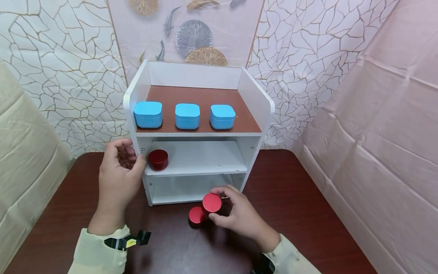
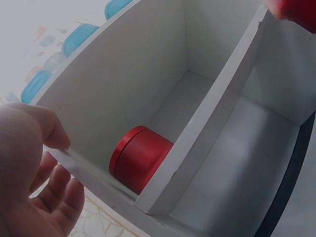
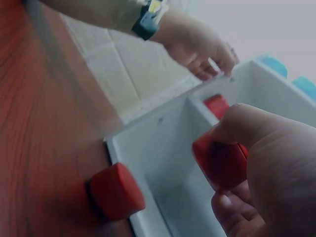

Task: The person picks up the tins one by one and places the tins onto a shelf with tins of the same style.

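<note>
A small white shelf unit (image 1: 198, 134) stands on the table. At its left side panel, my left hand (image 1: 119, 171) grips the front edge, with the thumb at the edge and the other fingers bent along the outside. My right hand (image 1: 239, 213) pinches a round red tin (image 1: 211, 203) between thumb and fingers, raised in front of the bottom shelf. Just beside it, a second red tin (image 1: 196, 217) rests on the table. Another red tin (image 2: 140, 158) sits at the left end of the middle shelf, close to my left hand.
Three blue boxes (image 1: 187, 116) with rounded corners stand in a row on the brown top shelf. The dark red-brown table (image 1: 287, 213) extends around the unit. Patterned cloth (image 1: 308, 45) hangs behind, and pale quilted cloth (image 1: 383, 144) slopes along the right side.
</note>
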The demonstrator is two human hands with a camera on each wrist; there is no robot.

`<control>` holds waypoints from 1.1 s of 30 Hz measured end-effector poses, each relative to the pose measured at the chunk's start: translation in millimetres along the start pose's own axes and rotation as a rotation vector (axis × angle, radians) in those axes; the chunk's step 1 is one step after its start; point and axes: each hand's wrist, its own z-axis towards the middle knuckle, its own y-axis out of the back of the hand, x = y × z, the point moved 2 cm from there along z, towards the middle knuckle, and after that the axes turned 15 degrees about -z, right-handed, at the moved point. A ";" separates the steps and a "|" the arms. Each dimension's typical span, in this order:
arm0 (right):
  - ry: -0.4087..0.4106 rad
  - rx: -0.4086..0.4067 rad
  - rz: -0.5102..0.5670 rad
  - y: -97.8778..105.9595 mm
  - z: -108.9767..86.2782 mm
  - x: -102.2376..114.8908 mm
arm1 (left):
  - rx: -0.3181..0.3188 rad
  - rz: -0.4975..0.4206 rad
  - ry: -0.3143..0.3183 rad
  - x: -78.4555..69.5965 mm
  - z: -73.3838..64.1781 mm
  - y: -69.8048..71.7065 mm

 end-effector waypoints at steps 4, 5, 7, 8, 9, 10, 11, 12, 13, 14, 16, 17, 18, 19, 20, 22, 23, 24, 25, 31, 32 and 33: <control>0.039 -0.003 0.010 5.3 1.9 10.9 | 0.001 0.002 -0.001 -0.1 0.2 0.1; 0.045 -0.003 0.010 6.7 2.5 13.4 | 0.001 0.002 -0.003 -0.2 0.3 0.2; 0.055 -0.004 0.007 9.9 3.8 18.1 | 0.001 0.003 -0.005 -0.4 0.5 0.3; 0.056 -0.003 0.007 11.7 4.6 20.4 | 0.001 0.003 -0.007 -0.5 0.5 0.4; 0.059 -0.004 0.007 13.2 5.4 22.4 | 0.002 0.003 -0.008 -0.6 0.6 0.5; 0.062 -0.005 0.009 14.6 6.2 24.2 | 0.002 0.002 -0.008 -0.7 0.6 0.6; 0.063 -0.004 0.009 16.1 7.1 26.0 | 0.003 0.000 -0.008 -0.8 0.6 0.6; 0.067 -0.006 0.009 17.4 8.0 27.6 | 0.004 -0.002 -0.007 -0.9 0.6 0.7; 0.071 -0.007 0.013 18.6 9.0 29.2 | 0.005 -0.005 -0.006 -1.0 0.6 0.7; 0.077 -0.009 0.018 19.8 10.0 30.8 | 0.005 -0.007 -0.004 -1.1 0.6 0.7; 0.089 -0.013 0.028 22.0 12.4 33.5 | 0.005 -0.010 0.000 -1.2 0.5 0.7; 0.093 -0.013 0.034 23.0 13.5 34.7 | 0.005 -0.012 0.001 -1.3 0.4 0.8; 0.099 -0.014 0.040 24.1 14.7 35.8 | 0.005 -0.014 0.002 -1.2 0.4 0.8; 0.103 -0.016 0.044 25.1 15.7 36.8 | 0.005 -0.014 0.003 -1.1 0.3 0.7; 0.108 -0.020 0.046 26.1 17.0 37.5 | 0.005 -0.015 0.003 -0.9 0.3 0.7; 0.106 -0.025 0.048 28.6 19.4 39.8 | 0.005 -0.015 0.004 -0.5 0.3 0.6; 0.105 -0.028 0.044 29.9 20.8 40.9 | 0.005 -0.014 0.003 -0.3 0.3 0.6; 0.108 -0.032 0.041 31.4 22.4 42.1 | 0.005 -0.014 0.003 -0.1 0.4 0.5; 0.110 -0.037 0.040 32.9 24.1 43.6 | 0.004 -0.013 0.003 0.1 0.4 0.5; 0.131 -0.044 0.046 41.5 35.7 51.9 | 0.001 -0.013 -0.004 0.5 1.0 0.5; 0.130 -0.041 0.049 42.9 37.6 53.0 | 0.001 -0.014 -0.006 0.6 1.0 0.5; 0.126 -0.037 0.047 44.1 39.5 53.6 | 0.000 -0.014 -0.007 0.7 1.1 0.4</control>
